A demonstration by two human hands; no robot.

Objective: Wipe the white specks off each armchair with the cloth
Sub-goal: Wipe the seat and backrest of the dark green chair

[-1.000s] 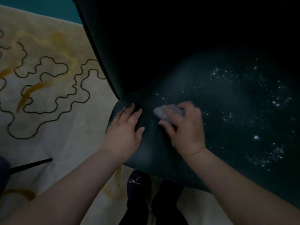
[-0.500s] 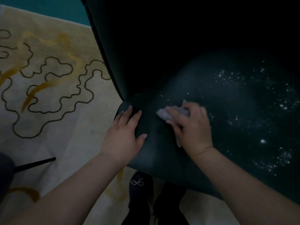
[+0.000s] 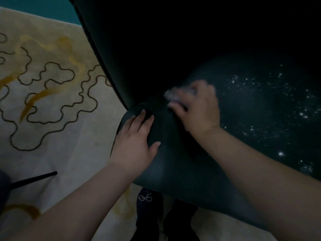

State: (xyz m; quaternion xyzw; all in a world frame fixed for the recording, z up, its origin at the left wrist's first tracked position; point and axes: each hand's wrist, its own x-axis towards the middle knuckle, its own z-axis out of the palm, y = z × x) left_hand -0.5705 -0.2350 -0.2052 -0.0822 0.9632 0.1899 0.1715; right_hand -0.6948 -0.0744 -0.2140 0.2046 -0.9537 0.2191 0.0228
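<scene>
Head view, change: the right hand (image 3: 199,110) with the cloth (image 3: 175,94) sits farther up the seat, toward the backrest, than half a second ago; it is smeared by motion, so a wiping stroke appears to be under way.
Head view, meaning for the task: the dark seat of the armchair (image 3: 173,162) directly under and nearer than the right fingers reads free of specks, which suggests this corner is done. The bulk of the work lies to the right.
Head view, white specks (image 3: 257,105): scattered across the seat to the right of the right fingers, well apart from the cloth, reaching down to the seat's near right edge.
Head view, cloth: a pale crumpled wad, protruding past the right fingertips on their left and far side, pressed against the seat.
Head view, right fingers: curled round the cloth and holding it; blur hides their exact arrangement.
Head view, right arm: forearm enters from the lower right, wrist straight, back of the hand facing the camera.
Head view, left hand (image 3: 133,141): unchanged in place, flat on the seat's left front corner, left of the right fingers.
Head view, left fingers (image 3: 139,119): straight and slightly spread, thumb out to the right, holding nothing, apparently bracing the chair.
Head view, surroundings: patterned rug (image 3: 52,119) left of the left fingers; dark shoes (image 3: 147,206) below the seat edge.
</scene>
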